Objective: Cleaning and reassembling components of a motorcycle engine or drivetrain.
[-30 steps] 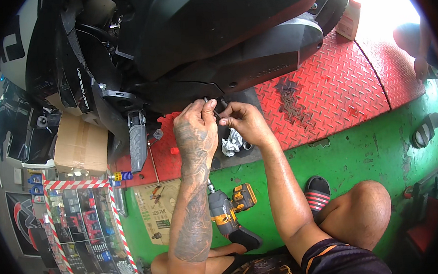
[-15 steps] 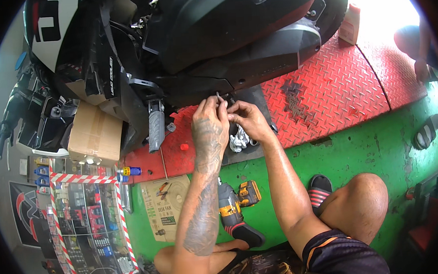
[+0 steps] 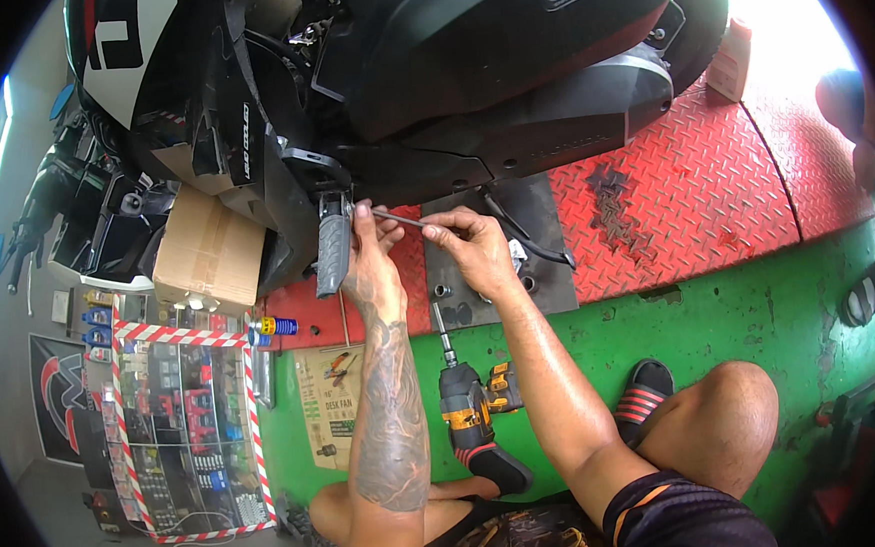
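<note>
A thin dark metal rod (image 3: 401,219) spans the gap between my hands, below the scooter's black body (image 3: 421,164). My right hand (image 3: 476,251) pinches its right end between thumb and fingers. Its left end meets the fingertips of my left hand (image 3: 372,262), which are closed around it. That hand is close beside the scooter's ribbed footrest (image 3: 333,250). To the right of my right hand, a curved black bar (image 3: 531,238) reaches out over a dark mat (image 3: 549,292). Crumpled silvery material (image 3: 517,253) lies partly hidden behind my right wrist.
A cordless impact wrench (image 3: 466,412) with a long extension lies on the green floor (image 3: 582,340) between my forearms. Red tread plate (image 3: 673,189) runs under the scooter. At left are a cardboard box (image 3: 210,237), a glass display case (image 3: 186,419) and flat cardboard (image 3: 327,401).
Both hands have moved apart, the left toward the footrest, showing the rod between them. The curved black bar and the wrench's extension are now more visible. The view has shifted slightly.
</note>
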